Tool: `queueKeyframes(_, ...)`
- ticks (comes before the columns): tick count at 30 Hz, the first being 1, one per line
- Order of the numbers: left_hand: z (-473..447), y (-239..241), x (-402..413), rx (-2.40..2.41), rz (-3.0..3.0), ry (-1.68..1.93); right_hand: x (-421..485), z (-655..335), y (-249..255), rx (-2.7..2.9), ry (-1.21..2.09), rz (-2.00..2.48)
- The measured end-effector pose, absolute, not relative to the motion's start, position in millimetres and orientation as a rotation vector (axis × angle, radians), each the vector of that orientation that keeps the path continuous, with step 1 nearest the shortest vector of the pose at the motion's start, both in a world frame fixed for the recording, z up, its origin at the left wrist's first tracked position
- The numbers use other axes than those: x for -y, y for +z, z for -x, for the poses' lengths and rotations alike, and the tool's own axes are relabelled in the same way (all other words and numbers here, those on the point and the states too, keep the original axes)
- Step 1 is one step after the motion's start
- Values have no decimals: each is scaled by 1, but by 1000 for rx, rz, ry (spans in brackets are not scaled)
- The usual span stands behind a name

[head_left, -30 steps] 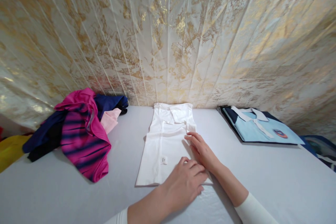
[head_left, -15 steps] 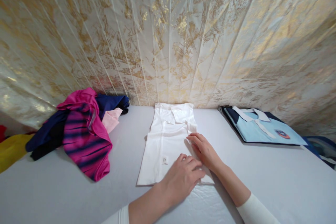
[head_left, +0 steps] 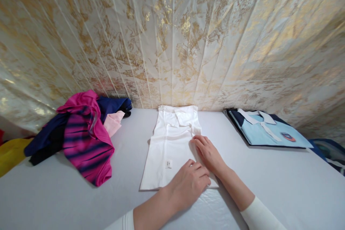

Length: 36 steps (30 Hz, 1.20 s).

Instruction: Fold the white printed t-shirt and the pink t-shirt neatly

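Note:
A white shirt point(head_left: 168, 143), folded into a long narrow strip, lies flat on the pale table point(head_left: 269, 179) with its collar end against the wall. My left hand point(head_left: 188, 184) rests on the shirt's near right corner, its fingers curled over the hem. My right hand point(head_left: 208, 153) lies just beyond it along the shirt's right edge, fingers stretched out and flat on the cloth. Both forearms come in from the lower right in cream sleeves.
A loose heap of clothes point(head_left: 81, 136) in pink, striped magenta and navy sits at the left, with a yellow item point(head_left: 10, 154) beside it. A folded light-blue polo shirt point(head_left: 269, 131) lies on dark garments at the right. A gold-patterned curtain point(head_left: 172, 39) backs the table.
Hardly anything has moved. My left hand's fingers have curled a little tighter on the hem, and my right hand stays flat on the shirt's edge.

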<state>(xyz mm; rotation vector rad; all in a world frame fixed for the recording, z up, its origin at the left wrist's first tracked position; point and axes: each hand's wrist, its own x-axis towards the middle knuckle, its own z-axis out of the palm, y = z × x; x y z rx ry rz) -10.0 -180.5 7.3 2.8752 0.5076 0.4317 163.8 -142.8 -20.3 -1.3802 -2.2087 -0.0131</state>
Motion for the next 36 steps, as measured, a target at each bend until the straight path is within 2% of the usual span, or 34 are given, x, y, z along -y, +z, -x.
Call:
queueKeyframes(11,28,13,199,-573,-2838,405,146,-166,-17,2188,69,1324)
queueKeyframes(17,102,8,164,-1064,-2664,603,160,-146,-9,2135,102,1323)
queueKeyframes(27,99,-27,170,-1351,-2834,506,172,-122,-56,2110,-237,1611)
queueKeyframes(36,119,-36,218,-1354,-2966,481,230,-120,-59,2215,-253,1551)
